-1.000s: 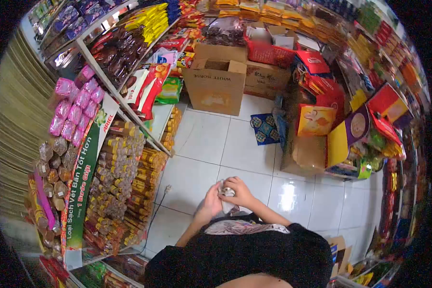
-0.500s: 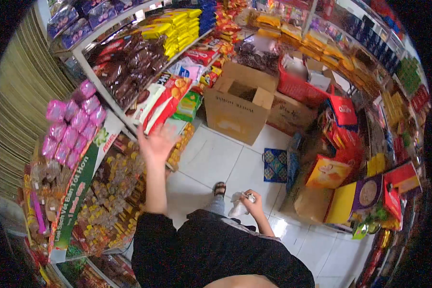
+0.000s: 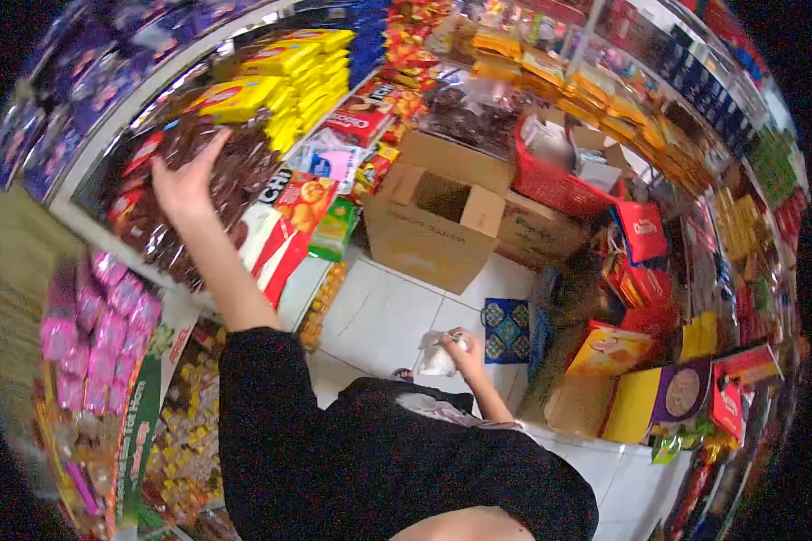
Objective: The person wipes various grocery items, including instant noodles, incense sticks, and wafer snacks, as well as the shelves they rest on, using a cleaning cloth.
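Note:
My left hand point(image 3: 186, 187) reaches out over the shelf, thumb and fingers spread, nothing held. Under and around it lie shiny dark brown packets point(image 3: 237, 167). Yellow packets point(image 3: 305, 72) are stacked just past its fingertips. Low in front of my body, my right hand point(image 3: 465, 350) is closed on a crumpled white cloth point(image 3: 436, 360), which hangs out to the left of the fingers. Red and white snack bags point(image 3: 280, 252) stand beside my left forearm.
An open cardboard box point(image 3: 433, 239) stands on the tiled floor, with a red basket point(image 3: 564, 185) behind it. Pink packs point(image 3: 108, 338) are piled at left. A blue patterned mat point(image 3: 507, 330) lies near cartons point(image 3: 586, 406) on the right.
My left hand has moved up and left, from near the snack bags to over the brown packets. The view has shifted toward the shelf. My right hand keeps the white cloth.

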Motion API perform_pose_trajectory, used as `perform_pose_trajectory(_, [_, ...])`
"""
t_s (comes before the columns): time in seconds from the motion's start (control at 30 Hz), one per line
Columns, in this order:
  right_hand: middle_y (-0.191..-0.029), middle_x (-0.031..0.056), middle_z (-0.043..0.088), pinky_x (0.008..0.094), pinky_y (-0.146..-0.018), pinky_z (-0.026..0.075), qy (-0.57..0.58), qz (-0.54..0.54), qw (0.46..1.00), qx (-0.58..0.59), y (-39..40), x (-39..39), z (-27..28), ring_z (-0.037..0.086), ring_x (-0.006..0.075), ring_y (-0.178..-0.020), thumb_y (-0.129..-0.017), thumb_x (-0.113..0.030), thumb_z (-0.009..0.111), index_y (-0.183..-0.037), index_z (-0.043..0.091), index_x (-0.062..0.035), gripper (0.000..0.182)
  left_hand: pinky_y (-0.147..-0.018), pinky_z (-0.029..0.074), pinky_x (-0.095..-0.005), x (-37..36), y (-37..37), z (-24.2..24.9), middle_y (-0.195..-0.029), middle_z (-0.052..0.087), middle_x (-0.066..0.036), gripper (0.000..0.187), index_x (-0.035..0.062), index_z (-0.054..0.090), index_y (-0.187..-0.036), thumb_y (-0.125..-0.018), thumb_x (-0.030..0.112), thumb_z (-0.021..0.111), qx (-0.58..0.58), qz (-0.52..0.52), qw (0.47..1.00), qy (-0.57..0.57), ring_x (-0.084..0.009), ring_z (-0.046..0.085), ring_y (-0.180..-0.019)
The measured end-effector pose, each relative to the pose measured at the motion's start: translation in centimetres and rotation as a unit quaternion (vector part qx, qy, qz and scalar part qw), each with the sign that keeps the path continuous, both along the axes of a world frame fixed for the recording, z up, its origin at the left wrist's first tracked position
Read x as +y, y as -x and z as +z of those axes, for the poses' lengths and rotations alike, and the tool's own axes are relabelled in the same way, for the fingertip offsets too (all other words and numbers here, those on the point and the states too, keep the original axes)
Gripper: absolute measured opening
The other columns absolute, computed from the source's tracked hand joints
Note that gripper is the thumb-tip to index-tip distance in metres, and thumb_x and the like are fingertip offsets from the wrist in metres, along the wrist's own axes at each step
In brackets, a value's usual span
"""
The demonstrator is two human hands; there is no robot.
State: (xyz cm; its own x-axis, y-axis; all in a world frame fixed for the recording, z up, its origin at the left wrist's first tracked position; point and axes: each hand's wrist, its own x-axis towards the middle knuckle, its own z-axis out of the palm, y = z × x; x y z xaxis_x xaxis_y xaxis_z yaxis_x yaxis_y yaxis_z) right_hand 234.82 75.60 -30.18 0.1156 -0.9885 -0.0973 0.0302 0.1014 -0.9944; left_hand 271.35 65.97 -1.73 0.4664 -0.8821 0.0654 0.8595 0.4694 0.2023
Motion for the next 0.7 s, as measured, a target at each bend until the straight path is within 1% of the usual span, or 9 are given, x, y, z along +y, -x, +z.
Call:
perform_pose_trajectory(0.13, [-0.06,0.0,0.051,0.0196,-0.047,0.036,-0.022,0.048,0.999,0.012,-0.1,-0.1,-3.6,0.045,0.0062,-0.054,-0.07,-0.019,0.058,-0.069,0.053,-0.0027,0.017,-0.093,0.004,-0.0503,1.3,-0.3,-0.8,-0.126,0.007,-0.019,0.055,-0.0045,0.007,-0.12,-0.082,0.034,0.019,-0.015,-0.05,0.998,0.028,-0.032,0.004,-0.117])
perform_pose_trajectory(0.33, [-0.06,0.0006,0.051,0.0203,-0.049,0.037,-0.068,0.082,0.993,-0.046,0.3,-1.1,-2.4,0.046,0.0066,-0.055,-0.07,-0.019,0.057,-0.07,0.053,-0.0026,0.017,-0.095,0.003,-0.0467,1.8,-0.3,-1.9,-0.126,0.001,-0.022,0.059,-0.0063,0.0,-0.119,-0.083,0.036,0.021,-0.041,-0.083,0.992,0.088,-0.0317,0.002,-0.117])
perform_pose_trajectory(0.4, [-0.06,0.0007,0.051,0.0206,-0.049,0.037,-0.068,0.074,0.995,-0.025,0.5,-2.1,-1.8,0.045,0.0067,-0.055,-0.071,-0.019,0.057,-0.071,0.053,-0.0026,0.017,-0.095,0.005,-0.0444,2.6,0.2,-2.2,-0.126,0.002,-0.022,0.053,-0.0081,-0.001,-0.118,-0.084,0.027,0.018,-0.071,-0.072,0.99,0.101,-0.0305,0.004,-0.118])
perform_pose_trajectory(0.43, [-0.06,0.0007,0.051,0.0206,-0.049,0.037,-0.07,0.087,0.993,-0.024,0.6,-2.6,-1.8,0.045,0.0067,-0.055,-0.071,-0.019,0.057,-0.071,0.053,-0.0026,0.017,-0.095,0.006,-0.0448,3.0,0.3,-2.7,-0.126,0.002,-0.02,0.048,-0.0082,-0.001,-0.118,-0.084,0.018,0.019,-0.126,-0.058,0.982,0.128,-0.0295,0.005,-0.118])
perform_pose_trajectory(0.5, [-0.06,0.0008,0.051,0.0207,-0.049,0.037,-0.06,0.117,0.991,0.038,1.1,-3.9,-1.9,0.046,0.0069,-0.055,-0.071,-0.02,0.056,-0.071,0.053,-0.0027,0.017,-0.096,0.007,-0.0428,3.7,1.5,-3.0,-0.127,0.005,-0.019,0.046,-0.0082,0.001,-0.119,-0.083,0.013,0.02,-0.209,-0.019,0.967,0.147,-0.0267,0.007,-0.118])
perform_pose_trajectory(0.53, [-0.058,0.0005,0.05,0.021,-0.048,0.036,-0.061,0.124,0.99,0.032,1.1,-4.3,-1.6,0.045,0.0068,-0.053,-0.071,-0.02,0.056,-0.07,0.053,-0.0034,0.017,-0.097,0.009,-0.039,4.2,2.5,-3.0,-0.127,0.008,-0.016,0.044,-0.0067,0.008,-0.119,-0.082,0.014,0.02,-0.285,0.028,0.955,0.081,-0.0232,0.009,-0.118])
perform_pose_trajectory(0.57, [-0.058,0.0005,0.05,0.021,-0.048,0.036,-0.062,0.134,0.988,0.032,0.9,-4.7,-1.1,0.045,0.0068,-0.053,-0.071,-0.02,0.056,-0.07,0.053,-0.0034,0.017,-0.097,0.009,-0.0369,4.5,3.4,-3.7,-0.126,0.014,-0.017,0.043,-0.0083,0.011,-0.118,-0.083,0.013,0.021,-0.138,-0.083,0.96,0.231,-0.0233,0.01,-0.118])
perform_pose_trajectory(0.63, [-0.056,-0.0002,0.048,0.0212,-0.046,0.036,-0.041,0.11,0.993,-0.017,0.4,-5.3,0.3,0.044,0.0067,-0.051,-0.071,-0.022,0.056,-0.068,0.052,-0.0044,0.018,-0.097,0.009,-0.0386,5.9,6.8,-3.6,-0.125,0.015,-0.017,0.045,-0.0076,0.012,-0.118,-0.082,0.017,0.024,-0.26,0.064,0.963,0.04,-0.0232,0.012,-0.118])
perform_pose_trajectory(0.7, [-0.057,-0.0005,0.048,0.0211,-0.045,0.035,-0.063,0.12,0.991,-0.002,-0.2,-5.8,1.7,0.043,0.0065,-0.051,-0.071,-0.023,0.054,-0.069,0.051,-0.0046,0.019,-0.096,0.012,-0.0369,7.2,10.2,-4.2,-0.123,0.022,-0.018,0.044,-0.0102,0.021,-0.115,-0.083,0.019,0.024,-0.249,0.078,0.964,-0.057,-0.0247,0.019,-0.116])
